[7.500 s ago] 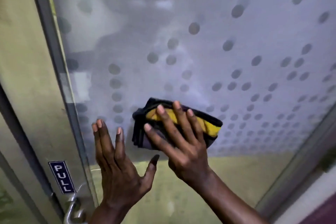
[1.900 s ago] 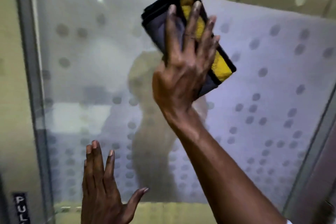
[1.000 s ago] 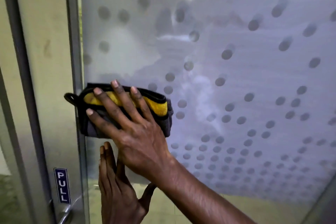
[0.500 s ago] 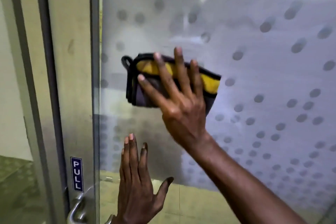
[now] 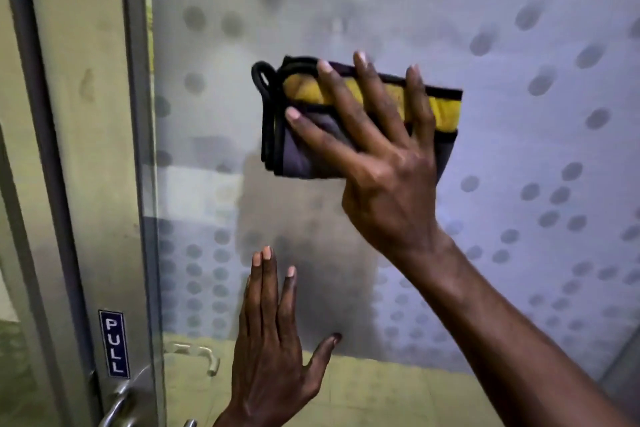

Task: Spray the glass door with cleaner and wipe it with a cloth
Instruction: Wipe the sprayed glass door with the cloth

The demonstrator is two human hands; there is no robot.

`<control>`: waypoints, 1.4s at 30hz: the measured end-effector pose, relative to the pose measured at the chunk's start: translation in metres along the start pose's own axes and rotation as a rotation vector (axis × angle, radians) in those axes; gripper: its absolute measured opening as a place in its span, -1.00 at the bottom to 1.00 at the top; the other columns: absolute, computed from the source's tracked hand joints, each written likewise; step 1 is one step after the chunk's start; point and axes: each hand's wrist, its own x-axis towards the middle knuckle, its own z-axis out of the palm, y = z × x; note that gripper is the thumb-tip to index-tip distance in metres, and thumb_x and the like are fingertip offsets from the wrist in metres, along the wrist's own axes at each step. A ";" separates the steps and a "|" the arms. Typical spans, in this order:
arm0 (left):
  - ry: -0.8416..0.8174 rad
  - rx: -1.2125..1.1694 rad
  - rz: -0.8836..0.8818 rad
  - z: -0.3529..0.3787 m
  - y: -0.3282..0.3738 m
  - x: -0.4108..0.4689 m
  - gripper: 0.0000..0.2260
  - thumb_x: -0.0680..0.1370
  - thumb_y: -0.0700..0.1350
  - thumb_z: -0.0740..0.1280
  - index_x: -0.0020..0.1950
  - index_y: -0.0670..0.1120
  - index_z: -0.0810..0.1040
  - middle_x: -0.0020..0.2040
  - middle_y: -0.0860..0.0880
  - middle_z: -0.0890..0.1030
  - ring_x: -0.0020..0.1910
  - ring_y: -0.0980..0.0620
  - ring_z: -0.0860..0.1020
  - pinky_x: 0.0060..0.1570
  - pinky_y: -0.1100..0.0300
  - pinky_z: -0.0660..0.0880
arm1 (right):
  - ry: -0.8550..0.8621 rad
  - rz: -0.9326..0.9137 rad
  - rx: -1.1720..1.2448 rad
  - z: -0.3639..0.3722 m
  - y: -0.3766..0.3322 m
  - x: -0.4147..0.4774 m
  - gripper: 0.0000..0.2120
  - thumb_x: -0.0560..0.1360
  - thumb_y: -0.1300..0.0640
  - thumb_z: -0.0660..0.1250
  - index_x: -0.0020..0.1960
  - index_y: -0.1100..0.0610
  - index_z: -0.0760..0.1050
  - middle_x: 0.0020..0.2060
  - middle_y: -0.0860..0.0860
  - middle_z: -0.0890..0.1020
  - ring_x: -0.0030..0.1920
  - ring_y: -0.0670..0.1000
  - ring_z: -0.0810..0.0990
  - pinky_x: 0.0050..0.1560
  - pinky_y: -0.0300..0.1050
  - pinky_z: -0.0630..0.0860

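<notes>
The glass door fills the view, frosted with a pattern of grey dots. My right hand presses a folded cloth flat against the glass at mid height, fingers spread over it. The cloth is grey and yellow with black trim and a black loop at its left end. My left hand rests flat on the glass below it, fingers together, thumb out, holding nothing. No spray bottle is in view.
A metal door stile runs down the left, bearing a blue PULL label. A metal handle sticks out at the bottom left. A yellowish tiled floor shows through the clear lower strip of glass.
Over the last second my right hand has slid the cloth from the door's left edge up and to the right across the glass. My left hand stays flat on the lower glass.
</notes>
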 end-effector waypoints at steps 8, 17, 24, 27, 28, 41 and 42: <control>0.006 -0.037 -0.070 0.002 0.020 -0.012 0.22 0.34 0.27 0.68 0.69 -0.37 0.16 0.77 -0.35 0.05 0.77 -0.37 0.04 0.77 -0.05 -0.01 | -0.228 0.102 0.051 -0.016 -0.047 -0.150 -0.33 0.69 0.41 0.02 0.65 -0.09 0.42 0.66 0.10 0.42 0.71 0.28 0.31 0.65 0.53 0.23; 0.000 0.012 -0.006 0.021 0.025 -0.019 0.14 0.44 0.31 0.57 0.69 -0.37 0.13 0.76 -0.37 0.05 0.76 -0.42 0.07 0.68 -0.26 0.18 | -0.183 0.009 0.005 -0.023 -0.007 -0.142 -0.45 0.75 0.30 0.03 0.62 -0.05 0.47 0.63 0.16 0.45 0.68 0.36 0.34 0.59 0.55 0.32; 0.035 0.005 -0.018 0.027 0.043 -0.016 0.07 0.48 0.25 0.54 0.68 -0.38 0.13 0.75 -0.39 0.05 0.75 -0.43 0.06 0.69 -0.28 0.17 | 0.061 0.084 -0.154 -0.036 0.113 -0.014 -0.40 0.71 0.42 0.26 0.56 -0.14 0.54 0.60 0.18 0.50 0.65 0.37 0.40 0.62 0.48 0.31; 0.008 -0.033 0.041 0.031 0.062 -0.005 0.09 0.45 0.19 0.61 0.68 -0.37 0.13 0.75 -0.41 0.06 0.76 -0.40 0.03 0.68 -0.28 0.18 | 0.099 0.119 -0.129 -0.041 0.138 0.016 -0.42 0.74 0.37 0.23 0.54 -0.20 0.55 0.61 0.15 0.50 0.66 0.32 0.40 0.65 0.39 0.29; -0.001 -0.050 0.049 0.032 0.067 -0.001 0.09 0.45 0.18 0.61 0.68 -0.37 0.13 0.75 -0.41 0.05 0.77 -0.40 0.02 0.67 -0.28 0.19 | 0.093 0.117 -0.117 -0.042 0.139 0.017 -0.42 0.74 0.37 0.23 0.55 -0.19 0.55 0.61 0.15 0.50 0.66 0.31 0.40 0.66 0.38 0.28; 0.021 -0.080 0.079 0.040 0.093 0.006 0.08 0.45 0.17 0.62 0.67 -0.39 0.14 0.73 -0.43 0.06 0.76 -0.42 0.02 0.75 -0.23 0.07 | -0.250 0.120 0.053 -0.060 0.040 -0.225 -0.46 0.70 0.26 0.14 0.61 -0.07 0.49 0.64 0.17 0.44 0.70 0.35 0.31 0.61 0.54 0.30; 0.012 -0.076 0.092 0.043 0.098 0.004 0.08 0.46 0.17 0.61 0.67 -0.39 0.12 0.74 -0.43 0.05 0.76 -0.42 0.01 0.75 -0.22 0.06 | -0.271 0.152 0.056 -0.062 0.033 -0.242 -0.51 0.76 0.22 0.11 0.62 -0.07 0.48 0.64 0.17 0.43 0.70 0.36 0.30 0.60 0.55 0.30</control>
